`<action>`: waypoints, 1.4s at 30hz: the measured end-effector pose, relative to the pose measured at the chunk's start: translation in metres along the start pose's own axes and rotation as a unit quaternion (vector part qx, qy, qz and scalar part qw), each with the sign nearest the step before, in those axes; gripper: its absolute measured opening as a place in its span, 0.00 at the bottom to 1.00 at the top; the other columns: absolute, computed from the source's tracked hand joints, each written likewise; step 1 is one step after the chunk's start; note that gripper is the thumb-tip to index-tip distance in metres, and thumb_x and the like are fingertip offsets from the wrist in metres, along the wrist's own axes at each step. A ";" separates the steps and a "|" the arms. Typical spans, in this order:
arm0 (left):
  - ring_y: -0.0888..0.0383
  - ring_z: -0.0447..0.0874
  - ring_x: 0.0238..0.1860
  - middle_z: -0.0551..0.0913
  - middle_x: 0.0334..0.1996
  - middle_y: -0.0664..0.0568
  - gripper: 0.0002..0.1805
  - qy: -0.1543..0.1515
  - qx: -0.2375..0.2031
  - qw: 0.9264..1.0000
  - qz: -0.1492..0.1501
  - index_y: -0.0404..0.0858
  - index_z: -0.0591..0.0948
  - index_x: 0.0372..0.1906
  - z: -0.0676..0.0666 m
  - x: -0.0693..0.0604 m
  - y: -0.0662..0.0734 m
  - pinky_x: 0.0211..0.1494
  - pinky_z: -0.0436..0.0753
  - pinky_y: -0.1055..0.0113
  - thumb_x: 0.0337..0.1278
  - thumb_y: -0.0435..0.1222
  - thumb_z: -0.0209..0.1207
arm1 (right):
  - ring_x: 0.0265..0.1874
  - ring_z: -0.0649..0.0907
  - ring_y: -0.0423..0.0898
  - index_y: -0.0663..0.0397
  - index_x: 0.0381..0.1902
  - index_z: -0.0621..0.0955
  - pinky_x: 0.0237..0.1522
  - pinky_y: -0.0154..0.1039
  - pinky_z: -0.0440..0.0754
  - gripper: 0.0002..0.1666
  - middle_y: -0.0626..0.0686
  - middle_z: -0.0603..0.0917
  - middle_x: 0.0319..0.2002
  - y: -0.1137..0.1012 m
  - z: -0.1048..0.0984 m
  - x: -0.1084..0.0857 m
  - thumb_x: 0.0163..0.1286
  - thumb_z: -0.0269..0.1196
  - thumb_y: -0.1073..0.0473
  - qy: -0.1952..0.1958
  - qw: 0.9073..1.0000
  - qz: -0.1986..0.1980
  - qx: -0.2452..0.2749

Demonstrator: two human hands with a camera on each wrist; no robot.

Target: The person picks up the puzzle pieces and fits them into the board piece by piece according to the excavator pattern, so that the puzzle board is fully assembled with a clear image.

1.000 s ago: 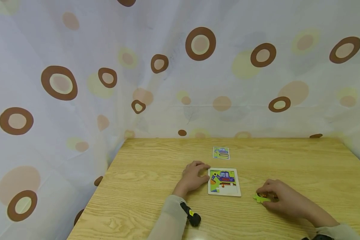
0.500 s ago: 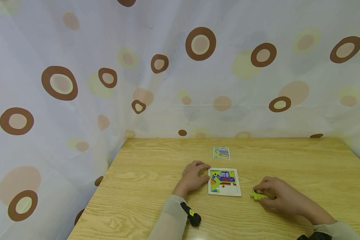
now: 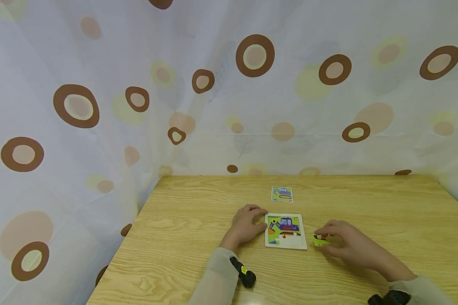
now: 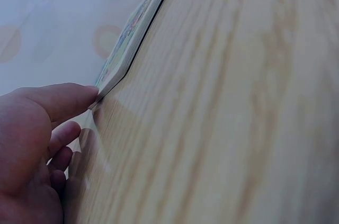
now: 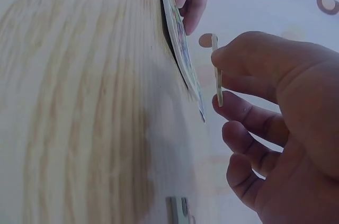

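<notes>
A square puzzle board (image 3: 286, 245) lies on the table, its picture of a blue digger showing above a pale bare area at the lower part. The left hand (image 3: 246, 224) touches the board's left edge with thumb and fingertips; in the left wrist view its thumb (image 4: 74, 98) rests at a corner of the board (image 4: 130, 49). Just right of the board, the right hand (image 3: 349, 245) pinches a green puzzle piece (image 3: 320, 242). In the right wrist view this thin piece (image 5: 219, 89) stands edge-on between the fingertips, apart from the board (image 5: 177, 44).
Behind the board lies a small picture card (image 3: 281, 194) with a similar digger. A small flat object (image 5: 179, 209) shows at the bottom of the right wrist view; what it is, I cannot tell. A spotted curtain (image 3: 297, 156) hangs behind the wooden table (image 3: 183, 220).
My right hand has moved left and slightly away from me with the green piece, closer to the board. The left hand and the board have stayed in place.
</notes>
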State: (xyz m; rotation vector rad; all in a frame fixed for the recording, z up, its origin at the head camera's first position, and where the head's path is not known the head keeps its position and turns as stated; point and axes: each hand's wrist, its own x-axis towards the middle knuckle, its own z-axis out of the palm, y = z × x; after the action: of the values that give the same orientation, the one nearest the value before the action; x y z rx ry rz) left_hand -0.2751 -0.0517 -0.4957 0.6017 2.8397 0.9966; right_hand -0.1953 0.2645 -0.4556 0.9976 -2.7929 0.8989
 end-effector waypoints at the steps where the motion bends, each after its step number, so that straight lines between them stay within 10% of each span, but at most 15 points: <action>1: 0.49 0.63 0.66 0.70 0.64 0.53 0.22 0.002 -0.001 1.000 0.002 0.52 0.80 0.63 0.000 0.000 0.000 0.65 0.62 0.46 0.64 0.45 0.62 | 0.38 0.77 0.37 0.49 0.52 0.84 0.38 0.40 0.78 0.19 0.36 0.78 0.41 -0.001 0.000 0.001 0.65 0.69 0.52 0.002 1.000 0.001 -0.001; 42: 0.49 0.63 0.66 0.70 0.65 0.54 0.22 -0.006 0.009 1.000 -0.001 0.52 0.79 0.64 -0.004 -0.001 0.003 0.66 0.61 0.47 0.66 0.46 0.60 | 0.41 0.77 0.42 0.46 0.47 0.87 0.43 0.42 0.76 0.11 0.43 0.80 0.43 -0.021 0.047 0.061 0.66 0.68 0.55 -0.032 0.999 -0.008 0.029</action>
State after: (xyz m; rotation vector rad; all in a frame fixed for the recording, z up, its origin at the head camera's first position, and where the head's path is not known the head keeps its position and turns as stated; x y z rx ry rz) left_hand -0.2736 -0.0523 -0.4911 0.6032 2.8407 0.9655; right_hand -0.2243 0.1920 -0.4700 1.0747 -2.8220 0.9690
